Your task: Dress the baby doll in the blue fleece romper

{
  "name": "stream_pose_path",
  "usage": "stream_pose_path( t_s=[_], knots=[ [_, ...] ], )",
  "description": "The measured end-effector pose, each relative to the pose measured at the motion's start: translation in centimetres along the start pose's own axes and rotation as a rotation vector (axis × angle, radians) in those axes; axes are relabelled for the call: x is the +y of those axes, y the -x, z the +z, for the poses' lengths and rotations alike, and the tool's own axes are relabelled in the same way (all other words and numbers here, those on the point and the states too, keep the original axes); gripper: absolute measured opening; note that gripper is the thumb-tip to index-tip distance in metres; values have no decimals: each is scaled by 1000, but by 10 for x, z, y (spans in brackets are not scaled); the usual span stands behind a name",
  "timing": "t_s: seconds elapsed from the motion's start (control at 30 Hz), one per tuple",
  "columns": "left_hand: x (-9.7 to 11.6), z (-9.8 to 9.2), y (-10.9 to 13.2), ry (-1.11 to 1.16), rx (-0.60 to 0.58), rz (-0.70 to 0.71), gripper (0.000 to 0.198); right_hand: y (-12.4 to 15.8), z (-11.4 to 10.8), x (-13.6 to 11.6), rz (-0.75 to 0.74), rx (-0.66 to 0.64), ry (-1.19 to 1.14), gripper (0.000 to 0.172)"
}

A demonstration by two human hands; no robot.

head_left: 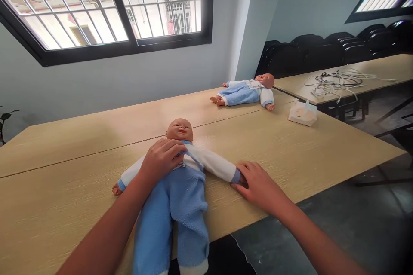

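Note:
A baby doll [180, 189] in a blue and white fleece suit lies on its back on the wooden table [290, 146], head away from me, legs hanging over the near edge. My left hand [161, 159] rests on the doll's chest with its fingers curled into the clothing near the collar. My right hand [258, 182] covers the doll's outstretched hand at the cuff, fingers closed around it.
A second doll [247, 91] in the same suit lies at the table's far side. A white tissue pack [302, 114] sits to its right. Tangled cables [335, 80] lie on another table. Black chairs [322, 51] line the wall.

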State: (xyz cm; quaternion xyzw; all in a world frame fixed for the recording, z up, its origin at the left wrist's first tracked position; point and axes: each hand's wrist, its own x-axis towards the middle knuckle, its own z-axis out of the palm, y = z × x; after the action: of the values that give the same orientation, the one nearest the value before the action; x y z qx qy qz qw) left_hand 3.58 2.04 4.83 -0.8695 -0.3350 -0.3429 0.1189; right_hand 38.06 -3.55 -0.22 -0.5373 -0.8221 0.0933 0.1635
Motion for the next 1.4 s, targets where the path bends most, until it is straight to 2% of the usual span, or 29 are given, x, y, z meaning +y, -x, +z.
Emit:
stream_pose_path(
  t_s=[0.1,0.2,0.3,0.4,0.47,0.53,0.63,0.7,0.77,0.93,1.07,1.23,1.4],
  knots=[
    [3,4,5,13,80,51,8,13,6,14,-13,48,-182,28],
    [5,7,8,48,118,63,11,6,11,19,7,168,-446,31],
    [4,9,12,96,135,80,14,-19,12,13,41,342,-758,53],
    [3,10,16,179,145,74,18,-55,13,-10,25,476,-963,78],
    [3,11,19,230,171,51,20,-81,13,-33,-28,504,-946,73],
    [5,10,20,276,220,-1,20,-105,13,-57,-137,459,-839,57],
    [8,5,17,335,313,-148,16,-129,14,-81,-438,215,-726,53],
    [10,1,13,332,350,-260,14,-136,14,-85,-605,43,-740,55],
    [11,-2,10,308,351,-339,14,-137,15,-81,-655,-51,-809,51],
    [7,-2,3,330,279,-365,18,-128,13,-69,-477,-201,-1007,37],
    [0,-1,-3,328,202,-354,19,-125,12,-75,-408,-224,-1038,20],
    [-6,0,-4,210,213,-218,18,-127,18,-87,-220,-183,-1107,39],
    [-7,-6,-2,99,189,-69,18,-125,11,-93,-91,-204,-1192,38]
  ],
)
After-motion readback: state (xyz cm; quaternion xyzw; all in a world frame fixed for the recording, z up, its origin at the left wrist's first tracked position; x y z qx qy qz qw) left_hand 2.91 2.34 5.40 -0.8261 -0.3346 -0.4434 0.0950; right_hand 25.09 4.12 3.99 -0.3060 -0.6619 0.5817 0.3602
